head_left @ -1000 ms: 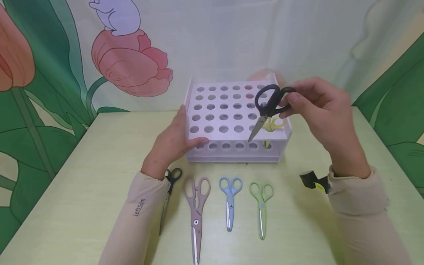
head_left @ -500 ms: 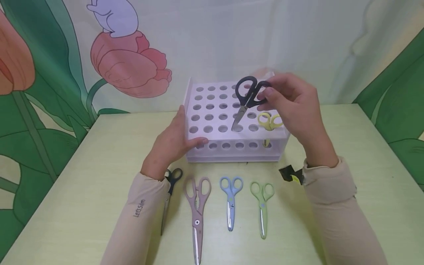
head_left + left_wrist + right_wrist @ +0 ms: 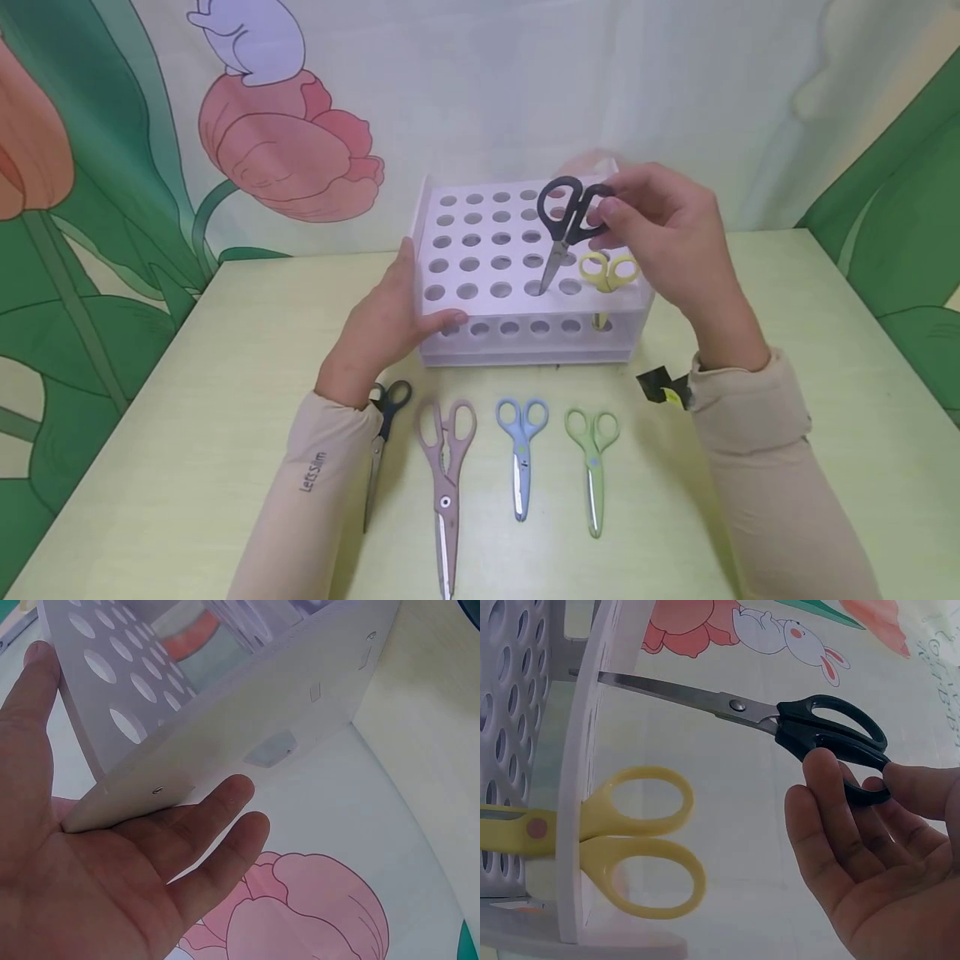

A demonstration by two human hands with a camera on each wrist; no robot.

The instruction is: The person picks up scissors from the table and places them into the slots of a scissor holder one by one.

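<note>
My right hand (image 3: 663,229) pinches one handle loop of black-handled scissors (image 3: 572,215), blades slanting down. Their tip meets a front-row hole of the white rack (image 3: 483,306); in the right wrist view a bit of tip shows past the top plate. Yellow scissors (image 3: 606,273) stand in the rack's front right hole, loops above the plate, as in the right wrist view (image 3: 649,840). My left hand (image 3: 378,321) rests against the rack's left side, thumb on the front edge. In the left wrist view its fingers lie straight along the side panel (image 3: 217,761).
On the table (image 3: 262,333) before the rack lie dark-handled scissors (image 3: 384,425), partly under my left wrist, large mauve scissors (image 3: 446,500), blue scissors (image 3: 522,450) and green scissors (image 3: 594,467). Behind the rack hangs a cloth (image 3: 465,92) printed with flowers.
My right hand has carried the black-handled scissors left over the rack, then slightly down, bringing the tip to a front-row hole. My left hand stays against the rack.
</note>
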